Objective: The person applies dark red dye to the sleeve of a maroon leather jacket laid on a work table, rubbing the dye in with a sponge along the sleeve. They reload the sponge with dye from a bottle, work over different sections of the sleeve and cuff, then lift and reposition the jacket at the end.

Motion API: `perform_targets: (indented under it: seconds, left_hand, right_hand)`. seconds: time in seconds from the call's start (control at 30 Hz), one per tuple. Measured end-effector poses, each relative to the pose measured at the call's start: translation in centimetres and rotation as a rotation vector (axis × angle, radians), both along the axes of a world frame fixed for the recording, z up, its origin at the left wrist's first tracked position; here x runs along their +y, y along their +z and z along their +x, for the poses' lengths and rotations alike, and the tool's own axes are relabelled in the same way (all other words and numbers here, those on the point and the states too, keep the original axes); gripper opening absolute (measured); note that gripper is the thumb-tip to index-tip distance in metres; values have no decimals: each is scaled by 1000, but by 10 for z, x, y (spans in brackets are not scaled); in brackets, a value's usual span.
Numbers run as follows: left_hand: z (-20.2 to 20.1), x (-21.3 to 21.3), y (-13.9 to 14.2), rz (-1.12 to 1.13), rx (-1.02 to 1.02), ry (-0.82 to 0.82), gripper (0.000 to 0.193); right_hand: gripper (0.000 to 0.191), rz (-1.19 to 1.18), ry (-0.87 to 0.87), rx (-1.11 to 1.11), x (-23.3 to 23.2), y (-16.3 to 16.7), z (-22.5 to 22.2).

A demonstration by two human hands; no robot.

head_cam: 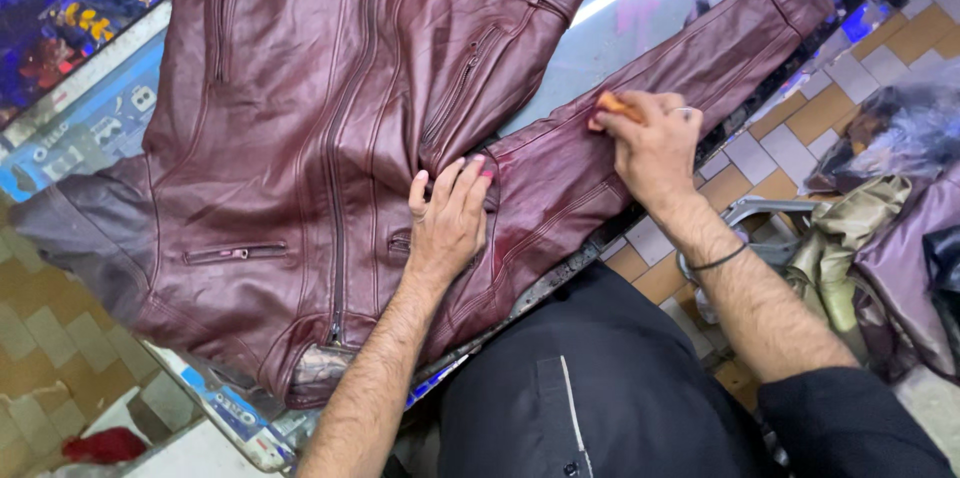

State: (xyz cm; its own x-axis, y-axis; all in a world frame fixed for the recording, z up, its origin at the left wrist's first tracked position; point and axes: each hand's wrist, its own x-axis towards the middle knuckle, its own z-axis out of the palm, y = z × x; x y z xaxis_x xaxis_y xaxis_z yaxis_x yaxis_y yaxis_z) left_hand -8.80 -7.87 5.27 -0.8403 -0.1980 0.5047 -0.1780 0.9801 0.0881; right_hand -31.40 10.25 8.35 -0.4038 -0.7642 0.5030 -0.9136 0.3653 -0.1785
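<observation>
Nearest me: black trousers (600, 388) are filling the lower edge of view, just below the jacket's hem.
Jacket: I am working on a dark maroon leather jacket (300, 138) with zip pockets and a central zip, which is lying spread flat, front up, across a glass-topped counter (590, 48).
Left hand: my left hand (448, 223) is pressing flat, fingers spread, on the jacket where the body meets the sleeve, pinning it down.
Right hand: my right hand (655, 143) is pinching a small orange pad (618, 105) against the jacket's outstretched sleeve (640, 118), right of the jacket's body.
Handling: I am judging the leather soft and limp, fairly heavy, with a slick sheen; it is probably sliding on glass unless held, and the seams or the cuff are looking like the firmest places to grip.
Around the jacket: brown and cream floor tiles (800, 128) are showing beyond the sleeve, and a heap of olive and purple garments (880, 238) is lying well right of the jacket.
</observation>
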Motion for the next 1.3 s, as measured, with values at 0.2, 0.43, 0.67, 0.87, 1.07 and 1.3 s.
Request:
perform_targets:
  seconds: [0.2, 0.43, 0.67, 0.87, 1.07, 1.3]
  left_hand:
    - [0, 10, -8, 75, 39, 71, 59]
    - [4, 5, -12, 166, -37, 61, 67]
    - [24, 21, -18, 131, 29, 38, 61]
    - [28, 23, -25, 223, -34, 91, 70]
    - [26, 23, -25, 239, -44, 83, 74]
    - [25, 23, -15, 278, 4, 58, 76]
  right_hand:
    - [26, -2, 397, 25, -30, -4, 35]
    - [28, 18, 340, -29, -40, -2, 49]
    - [28, 105, 321, 20, -22, -3, 69]
    - [29, 193, 205, -21, -34, -13, 86]
    - [24, 127, 341, -74, -35, -18, 86]
    - [30, 170, 607, -44, -31, -1, 62]
